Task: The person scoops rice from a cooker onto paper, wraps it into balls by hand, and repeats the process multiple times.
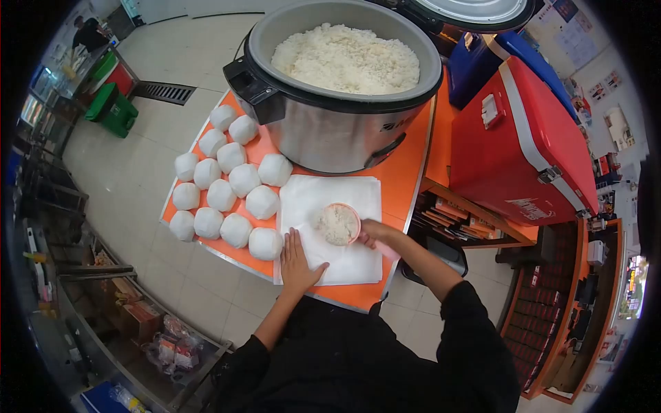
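Note:
My left hand point(298, 265) lies spread on the lower left of a stack of white paper sheets point(361, 196). In my right hand point(375, 234) is the handle of a pink scoop point(358, 237), with white rice point(336, 225) in its bowl over the middle of the paper. Left of the paper sit several white paper-wrapped bundles point(231, 157) in rows, one close to my left fingertips. Behind the paper stands a large steel rice cooker point(317, 134), its lid raised, filled with cooked rice point(348, 58).
Everything rests on an orange table point(396, 186). A red cooler box point(509, 138) stands on a wooden shelf to the right, a blue cooler point(475, 65) behind it. A green bin point(112, 110) is on the tiled floor at the left. Far upper left, a person point(88, 33) in dark clothing is visible.

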Demonstrator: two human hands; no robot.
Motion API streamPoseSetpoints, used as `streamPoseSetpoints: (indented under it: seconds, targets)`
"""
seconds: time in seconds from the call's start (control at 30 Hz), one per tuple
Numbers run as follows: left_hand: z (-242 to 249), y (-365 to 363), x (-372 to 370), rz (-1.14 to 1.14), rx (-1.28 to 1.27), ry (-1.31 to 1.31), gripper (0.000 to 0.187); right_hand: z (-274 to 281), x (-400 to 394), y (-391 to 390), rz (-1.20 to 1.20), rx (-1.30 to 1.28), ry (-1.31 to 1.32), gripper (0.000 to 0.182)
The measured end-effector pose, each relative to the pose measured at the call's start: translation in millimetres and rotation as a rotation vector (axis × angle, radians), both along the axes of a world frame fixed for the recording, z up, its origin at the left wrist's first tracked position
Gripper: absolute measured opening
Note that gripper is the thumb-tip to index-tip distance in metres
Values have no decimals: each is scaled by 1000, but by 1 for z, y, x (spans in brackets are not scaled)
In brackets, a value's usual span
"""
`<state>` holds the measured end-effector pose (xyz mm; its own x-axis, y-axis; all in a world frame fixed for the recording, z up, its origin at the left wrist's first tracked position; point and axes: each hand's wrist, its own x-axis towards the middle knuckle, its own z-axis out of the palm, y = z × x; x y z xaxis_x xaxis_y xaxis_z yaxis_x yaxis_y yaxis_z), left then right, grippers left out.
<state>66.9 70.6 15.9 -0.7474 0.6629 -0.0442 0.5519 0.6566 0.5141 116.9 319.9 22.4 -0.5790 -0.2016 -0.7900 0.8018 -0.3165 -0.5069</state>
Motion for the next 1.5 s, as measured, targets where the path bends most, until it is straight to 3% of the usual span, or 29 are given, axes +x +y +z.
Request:
streamPoseSetpoints:
  seconds: [0.07, 0.1, 0.17, 0.23, 0.3, 0.47, 0.5, 0.53, 0.57, 0.6, 0.63, 0.7, 0.73, 0.8, 0.83, 0.87, 0.93, 0.97, 1.03, 1.07, 1.1, 1.13, 1.17, 1.2, 1.27, 1.3, 1.37, 1.43, 1.5]
  targets:
    - [-6, -1, -6, 13, 72, -19, 112, -1, -28, 12, 364, 760, 27, 33]
    - [-8, -1, -6, 24, 90, -30, 114, -4, -24, 10, 456, 1530, 548, 38]
    - [-8, -4, 0, 30, 100, -57, 116, 45, -30, -21, 390, 1863, 567, 44]
    - [-6, -1, -5, 41, 106, -65, 117, 7, -10, -54, 336, 2038, 556, 34]
    - [-6, -1, -6, 40, 112, -80, 117, -18, 20, -84, 346, 1820, 646, 31]
    - [-13, -10, -4, -3, 49, -64, 120, -16, 6, -96, 238, 1422, 478, 34]
    - [-22, -13, -7, -45, 41, -33, 121, -98, 12, -105, 121, 1419, 613, 50]
    - [-33, -19, -6, -64, 104, -40, 125, -58, 10, -107, 94, 1265, 462, 60]
    - [-54, -19, -10, -64, 86, -62, 127, -38, 3, -104, 245, 1352, 342, 67]
    - [-59, -20, -12, -75, 12, -50, 127, -50, 6, -96, 202, 1278, 394, 72]
    - [-54, -24, -15, -123, 123, -60, 128, -66, 15, -84, 178, 1278, 557, 74]
    - [-28, -24, -20, -194, 241, -217, 121, 14, 32, -62, 68, 1142, 845, 62]
    - [-51, -32, -33, -307, 355, -181, 119, 66, 30, -54, 177, 1146, 865, 49]
    - [-10, -43, -29, -305, 361, -283, 97, 159, 1, -47, 145, 1386, 833, 35]
    - [12, -43, -24, -333, 275, -350, 89, 185, -24, -29, 80, 1765, 1070, 25]
    - [15, -46, -27, -350, 271, -350, 89, 224, -48, -14, -168, 1739, 1182, 22]
    - [13, -52, -34, -385, 209, -361, 88, 284, -84, 15, -388, 1647, 1087, 32]
    - [12, -52, -35, -387, 202, -364, 88, 273, -133, 53, -283, 1875, 1043, 35]
    - [10, -57, -46, -571, 249, -245, 68, 276, -172, 89, 196, 2132, 970, 36]
    - [-41, -67, -71, -699, 216, -81, 92, 274, -180, 94, 165, 2226, 980, 38]
    - [-36, -68, -59, -584, 184, -82, 76, 274, -180, 84, 138, 2293, 1019, 39]
    - [-23, -66, -53, -583, 207, -43, 69, 276, -174, 60, -78, 2252, 1055, 40]
    - [-33, -68, -53, -547, 202, -25, 58, 270, -161, 41, -284, 2089, 1328, 34]
    - [-31, -64, -48, -519, 89, 8, 47, 267, -132, 19, -257, 1873, 1526, 29]
    - [-32, -61, -39, -443, 176, 98, 36, 217, -77, -32, -209, 1776, 1667, 30]
    - [-33, -64, -36, -404, 217, 101, 33, 168, -44, -53, 92, 1675, 1483, 31]
    - [-23, -59, -33, -343, 260, 122, 24, 64, 10, -83, 264, 1541, 1266, 29]
    - [-13, -56, -37, -358, 214, 163, 21, 31, 46, -115, 244, 1343, 977, 33]
    - [10, -50, -41, -475, 176, 182, 17, 27, 51, -130, 226, 1370, 932, 32]
